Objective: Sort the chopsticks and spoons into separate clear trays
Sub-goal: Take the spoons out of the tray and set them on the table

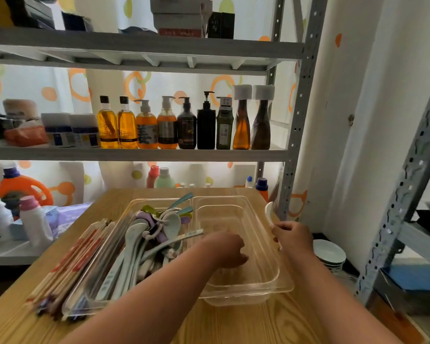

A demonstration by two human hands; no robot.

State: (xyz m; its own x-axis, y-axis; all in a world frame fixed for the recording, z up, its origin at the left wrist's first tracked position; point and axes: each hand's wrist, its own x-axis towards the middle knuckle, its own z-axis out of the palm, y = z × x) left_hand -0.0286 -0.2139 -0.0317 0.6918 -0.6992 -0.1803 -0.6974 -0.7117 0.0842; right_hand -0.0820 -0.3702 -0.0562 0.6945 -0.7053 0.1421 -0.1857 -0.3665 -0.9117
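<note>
Only one mark on the shelves is legible.
A large dark character, apparently 姜, stands on the pale label of the orange pump bottle [147, 135] on the middle shelf. The green bottle [224, 127] carries white labels with small dark print, the white-and-blue tubs [71, 135] bear markings, and the red box [179, 32] on the top shelf shows pale lettering, all too blurred to read.

rack [134, 153]: grey metal shelving right behind the table
middle shelf: row of pump bottles [186, 125], amber through black (packed tight)
lower left: orange detergent jug [23, 187], white bottle [34, 222] just in front
far right: stacked white bowls [329, 253]
table [246, 324]: light wood grain
</note>
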